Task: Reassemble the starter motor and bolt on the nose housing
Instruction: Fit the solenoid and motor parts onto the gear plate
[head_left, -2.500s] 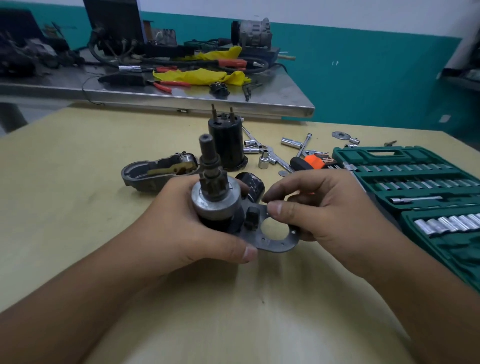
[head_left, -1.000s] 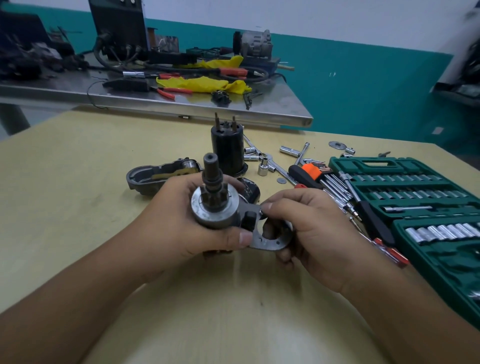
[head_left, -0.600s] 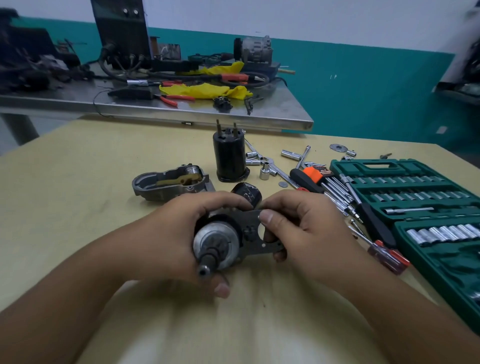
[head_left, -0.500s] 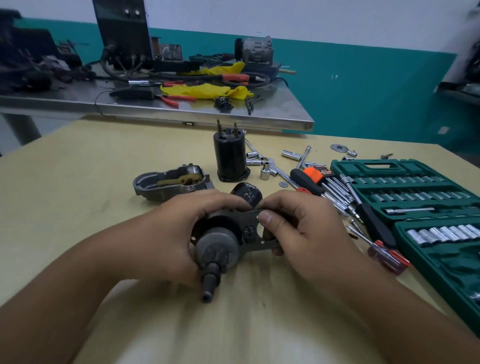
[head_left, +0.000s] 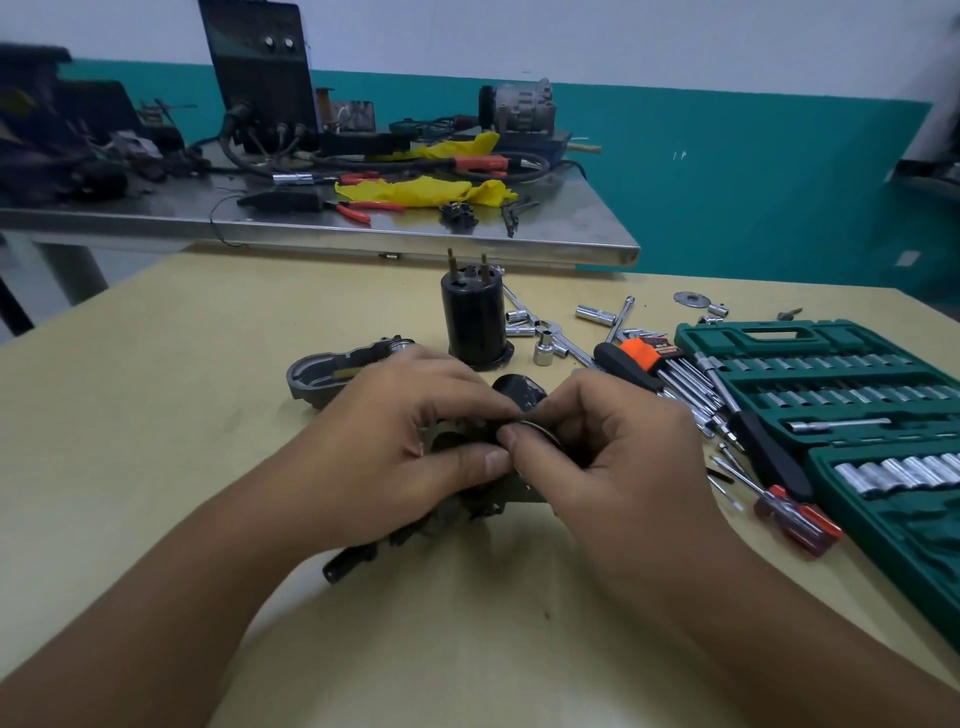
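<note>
Progress: early to middle stage, by my judgement. The sub-assembly (head_left: 467, 499) of armature, shaft and flat metal plate is in the hands, not yet mated with the other parts.
Done so far: the plate appears fitted to the armature end; how well it is seated cannot be confirmed, as the hands cover it.
Outstanding: the nose housing (head_left: 332, 371) lies apart on the tabletop (head_left: 156, 415), open side up, unbolted. The black cylindrical motor case (head_left: 474, 322) stands upright beyond the hands, two studs at its top, not joined. A small black cap (head_left: 519, 392) sits just behind the fingers. No bolts fitted, as far as can be seen.
Left hand (head_left: 395, 457): curled over the sub-assembly from the left, gripping it, thumb across the front.
Right hand (head_left: 608, 457): fingertips pinching the plate's upper edge, meeting the left hand's fingers.
Location of work: held low over the tabletop's near centre; a dark shaft end (head_left: 348, 564) projects down-left below the left hand.
Appearance: dark grey worn metal, largely hidden; detail blurred.
Tooling: green socket set (head_left: 831, 395) open at right; loose sockets, hex keys (head_left: 670, 364) and a red-handled screwdriver (head_left: 795, 517) lie near it, none in hand.
</note>
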